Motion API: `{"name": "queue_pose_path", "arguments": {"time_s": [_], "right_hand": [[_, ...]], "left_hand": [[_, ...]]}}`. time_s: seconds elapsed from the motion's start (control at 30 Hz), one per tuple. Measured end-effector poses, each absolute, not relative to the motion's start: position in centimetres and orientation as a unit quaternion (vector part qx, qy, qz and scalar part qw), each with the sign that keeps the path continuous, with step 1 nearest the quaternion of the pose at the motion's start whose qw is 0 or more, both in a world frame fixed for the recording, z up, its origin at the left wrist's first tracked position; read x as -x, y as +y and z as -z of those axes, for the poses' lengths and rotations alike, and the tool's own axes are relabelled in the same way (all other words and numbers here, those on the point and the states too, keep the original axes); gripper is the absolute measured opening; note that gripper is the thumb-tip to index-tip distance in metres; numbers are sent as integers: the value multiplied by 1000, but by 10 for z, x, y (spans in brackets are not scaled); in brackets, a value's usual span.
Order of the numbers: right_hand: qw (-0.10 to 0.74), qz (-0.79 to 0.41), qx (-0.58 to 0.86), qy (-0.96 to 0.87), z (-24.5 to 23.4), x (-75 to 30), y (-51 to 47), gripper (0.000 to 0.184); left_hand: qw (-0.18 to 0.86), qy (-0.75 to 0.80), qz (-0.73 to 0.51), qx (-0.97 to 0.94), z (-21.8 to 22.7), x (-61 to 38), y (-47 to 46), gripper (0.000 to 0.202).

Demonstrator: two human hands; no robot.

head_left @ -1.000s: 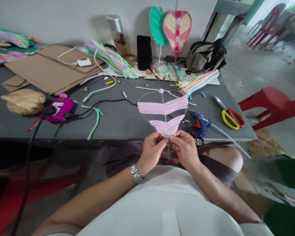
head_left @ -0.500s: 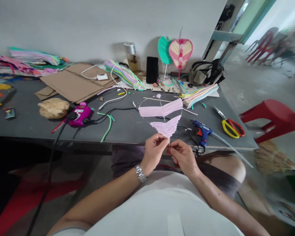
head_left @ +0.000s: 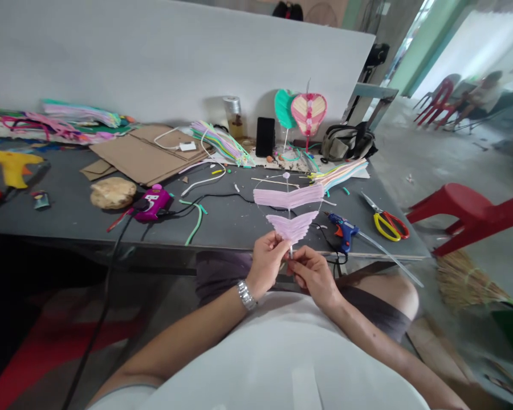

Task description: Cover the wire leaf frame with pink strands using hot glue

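Observation:
I hold a half-made pink fan [head_left: 291, 223] of thin pink straws on a wire frame, just above the table's near edge. My left hand [head_left: 268, 263], with a metal watch on its wrist, pinches the lower tip of the pink straw layers. My right hand [head_left: 310, 273] is closed on the thin stick at the fan's bottom. A wider band of pink straws [head_left: 287, 196] spans the frame higher up. The two hands nearly touch below the fan.
On the grey table [head_left: 222, 219] lie a blue glue gun [head_left: 344, 229], yellow-red scissors [head_left: 387, 221], a pink power strip [head_left: 151, 203] with black cords, cardboard [head_left: 141, 156], straw bundles [head_left: 222, 142], a phone [head_left: 265, 136] and finished fans [head_left: 308, 113]. A red chair [head_left: 474, 213] stands right.
My head has lifted and pulled back, so more of the table and wall shows. My hands still hold the pink fan, with the right hand shifted slightly lower on the stick.

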State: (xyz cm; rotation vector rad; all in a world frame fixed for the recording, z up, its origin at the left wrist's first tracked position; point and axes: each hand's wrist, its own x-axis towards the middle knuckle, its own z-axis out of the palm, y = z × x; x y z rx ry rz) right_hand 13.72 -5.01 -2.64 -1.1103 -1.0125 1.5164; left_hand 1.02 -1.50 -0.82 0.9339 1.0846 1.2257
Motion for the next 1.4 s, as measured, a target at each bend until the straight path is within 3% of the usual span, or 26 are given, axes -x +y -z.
{"name": "queue_pose_path", "arguments": {"time_s": [0.33,1.0,1.2,1.4], "right_hand": [[511,-621,439,-402,31,-146,-47,39],[481,-666,430,-375,44,-166,3,35],[544,-594,466,-366,26,-185,26,39],[576,-610,427,-338,14,-173,35,35]], "left_hand": [[638,444,-498,-384,5,-17,-9,27],[538,535,-506,-409,0,-47,40,20],[511,551,-496,-435,-8,-46,39,24],[483,566,-494,-450,-7,-34,24,26]]}}
